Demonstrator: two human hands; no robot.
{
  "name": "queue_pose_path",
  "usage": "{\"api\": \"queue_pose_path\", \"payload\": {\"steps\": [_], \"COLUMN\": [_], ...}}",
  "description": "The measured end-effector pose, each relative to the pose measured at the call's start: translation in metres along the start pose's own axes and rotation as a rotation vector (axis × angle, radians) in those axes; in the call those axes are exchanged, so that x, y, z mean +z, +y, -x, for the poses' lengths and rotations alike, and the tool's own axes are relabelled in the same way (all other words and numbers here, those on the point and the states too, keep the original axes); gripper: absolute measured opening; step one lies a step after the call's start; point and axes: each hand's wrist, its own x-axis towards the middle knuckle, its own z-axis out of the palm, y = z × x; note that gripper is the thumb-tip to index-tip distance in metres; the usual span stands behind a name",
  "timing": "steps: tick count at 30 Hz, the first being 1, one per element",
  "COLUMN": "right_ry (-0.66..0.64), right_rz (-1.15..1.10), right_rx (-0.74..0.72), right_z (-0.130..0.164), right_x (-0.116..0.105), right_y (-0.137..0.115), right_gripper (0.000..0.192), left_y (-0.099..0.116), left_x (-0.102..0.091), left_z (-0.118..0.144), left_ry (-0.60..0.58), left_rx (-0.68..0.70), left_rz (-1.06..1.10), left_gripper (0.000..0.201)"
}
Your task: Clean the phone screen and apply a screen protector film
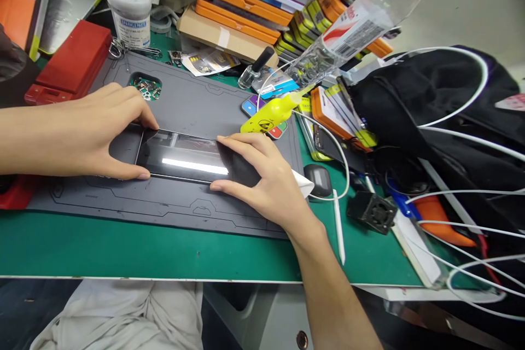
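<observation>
Smartphone: on gray work mat — left of frame center
Left hand: grip holding phone's left end
Right hand: grip holding phone's right end

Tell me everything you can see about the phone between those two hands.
The phone is a dark, flat slab, its glossy, glass-like face turned up and reflecting a bright strip of light. It lies left to right on the grey mat. The left hand and right hand hold it, thumbs at the near edge, fingers at the far one.
</observation>
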Motion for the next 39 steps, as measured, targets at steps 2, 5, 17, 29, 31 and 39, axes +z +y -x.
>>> {"api": "queue_pose_path", "payload": {"steps": [2,5,17,29,31,39], "right_ry": [-0.004,-0.029,-0.225,-0.11,0.056,0.375], "right_rz": [-0.01,-0.04,-0.208,-0.018,0.116,0.618], "right_rx": [0.006,0.049,0.18,0.101,0.045,0.075], "right_z": [0.0,0.0,-0.002,0.019,0.038,0.086], "right_x": [0.0,-0.001,-0.017,-0.013,-0.012,-0.011], "right_y": [0.001,0.001,0.003,-0.015,-0.022,0.003], "right_gripper": [0.077,0.079,0.074,0.062,0.054,0.032], "left_y": [-0.001,-0.002,-0.02,-0.01,-0.01,-0.014], "left_x": [0.0,0.001,0.011,0.007,0.007,0.004], "left_z": [0.0,0.0,0.001,-0.007,-0.007,-0.003], "left_ry": [0.002,-0.002,0.026,-0.026,-0.045,-0.085], "left_rx": [-0.002,0.008,0.081,0.061,0.056,0.085], "left_rz": [-0.002,0.005,0.041,0.082,0.071,0.088], "left_gripper": [0.088,0.087,0.084,0.085,0.086,0.088]}}
